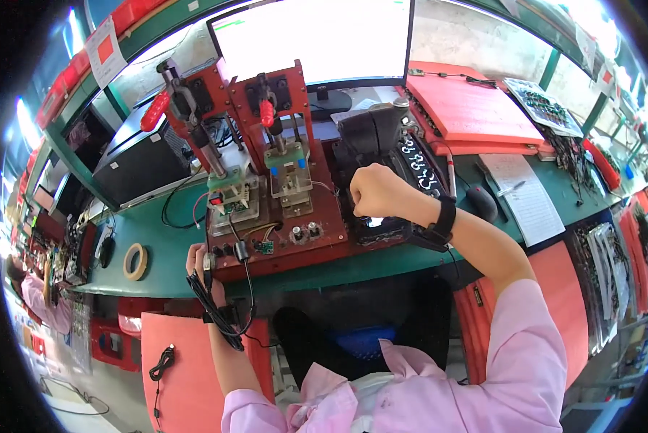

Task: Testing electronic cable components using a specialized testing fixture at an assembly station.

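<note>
My left hand (198,263) sits at the front left corner of a red test fixture (295,249), fingers closed around a black cable (212,303) that trails down over my wrist. My right hand (378,191) is curled into a fist above a small dark device (374,225) lying at the fixture's right side; what the fingers grip is hidden. A black band circles that wrist. Two toggle clamps with red handles (266,112) stand upright on the fixture, each above a small green circuit board holder (289,169).
A bright monitor (317,36) stands behind the fixture. A tape roll (136,261) lies on the green bench at left. Red trays (475,108), a mouse (481,203) and a paper sheet (527,198) lie at right. Another person's sleeve (39,299) shows far left.
</note>
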`<state>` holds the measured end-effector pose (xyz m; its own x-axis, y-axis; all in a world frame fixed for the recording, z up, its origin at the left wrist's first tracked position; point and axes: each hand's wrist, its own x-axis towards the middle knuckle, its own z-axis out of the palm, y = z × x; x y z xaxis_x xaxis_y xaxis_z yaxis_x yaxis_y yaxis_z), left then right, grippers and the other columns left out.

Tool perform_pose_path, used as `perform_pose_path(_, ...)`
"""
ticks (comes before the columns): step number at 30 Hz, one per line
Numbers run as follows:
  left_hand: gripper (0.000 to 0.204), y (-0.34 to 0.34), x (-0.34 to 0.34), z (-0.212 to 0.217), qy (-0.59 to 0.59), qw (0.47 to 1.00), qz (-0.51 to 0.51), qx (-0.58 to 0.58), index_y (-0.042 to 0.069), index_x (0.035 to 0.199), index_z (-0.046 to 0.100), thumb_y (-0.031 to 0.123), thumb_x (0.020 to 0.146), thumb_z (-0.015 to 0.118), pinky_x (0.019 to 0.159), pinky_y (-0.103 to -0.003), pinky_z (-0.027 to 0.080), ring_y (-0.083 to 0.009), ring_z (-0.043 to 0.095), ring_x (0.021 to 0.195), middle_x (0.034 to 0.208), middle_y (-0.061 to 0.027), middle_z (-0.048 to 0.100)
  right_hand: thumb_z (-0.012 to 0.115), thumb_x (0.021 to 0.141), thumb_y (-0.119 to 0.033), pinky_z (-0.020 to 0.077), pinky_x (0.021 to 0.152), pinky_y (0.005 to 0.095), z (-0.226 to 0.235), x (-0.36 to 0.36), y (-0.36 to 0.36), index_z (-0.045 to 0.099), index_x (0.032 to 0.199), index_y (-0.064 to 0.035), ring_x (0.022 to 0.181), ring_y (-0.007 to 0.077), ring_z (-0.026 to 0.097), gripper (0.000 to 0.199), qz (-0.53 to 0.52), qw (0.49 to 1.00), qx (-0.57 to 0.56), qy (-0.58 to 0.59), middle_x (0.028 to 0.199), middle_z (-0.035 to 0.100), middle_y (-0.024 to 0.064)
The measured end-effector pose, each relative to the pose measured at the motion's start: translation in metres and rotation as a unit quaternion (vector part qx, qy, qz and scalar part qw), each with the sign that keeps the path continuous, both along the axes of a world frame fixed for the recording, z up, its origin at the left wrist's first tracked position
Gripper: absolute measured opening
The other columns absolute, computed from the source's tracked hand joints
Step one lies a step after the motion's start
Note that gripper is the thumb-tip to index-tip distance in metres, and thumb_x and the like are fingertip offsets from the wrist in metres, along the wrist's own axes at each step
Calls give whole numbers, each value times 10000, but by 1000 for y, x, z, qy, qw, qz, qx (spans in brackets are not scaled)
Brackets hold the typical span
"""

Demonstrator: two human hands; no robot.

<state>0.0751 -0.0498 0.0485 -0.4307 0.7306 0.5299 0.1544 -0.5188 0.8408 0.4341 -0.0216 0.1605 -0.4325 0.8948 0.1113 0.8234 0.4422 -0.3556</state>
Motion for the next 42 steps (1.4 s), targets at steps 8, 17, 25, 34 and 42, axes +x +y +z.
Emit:
perform_pose_path(8,170,8,-7,-8,12,999,11,30,9,810,547,164,871,513,631,-207,366,-77,461,658,713,-4,513,697,584,-41,462,578,364,9,11,7,604,699,-3,620,286,603,154,156,987,-38,-22,619,597,106)
perform_pose_path(17,173,8,-9,-10,18,1000,18,3,8,804,547,165,865,511,619,-205,358,-69,453,650,695,0,512,656,576,-34,459,554,394,3,13,24,623,691,-14,634,281,623,122,245,967,-63,-26,667,638,110)
perform_pose_path(25,138,12,-20,-20,201,973,50,105,-16,923,567,63,852,479,740,-269,408,-170,522,778,849,-93,559,632,618,-93,492,546,377,2,8,8,642,617,-5,603,326,627,89,100,994,-24,-21,625,635,142)
perform_pose_path(34,381,16,-42,-49,257,955,25,144,38,1194,523,-65,848,401,888,-361,415,-284,532,986,1116,-172,538,658,670,-141,486,651,369,3,51,-34,664,739,-36,722,294,623,125,-12,994,97,41,738,637,122)
perform_pose_path(42,380,16,-48,-48,265,961,34,73,34,1197,520,-69,850,403,901,-371,412,-293,529,1002,1131,-173,529,683,688,-95,452,640,342,-1,71,-28,666,750,-25,718,258,584,95,7,996,63,59,707,571,98)
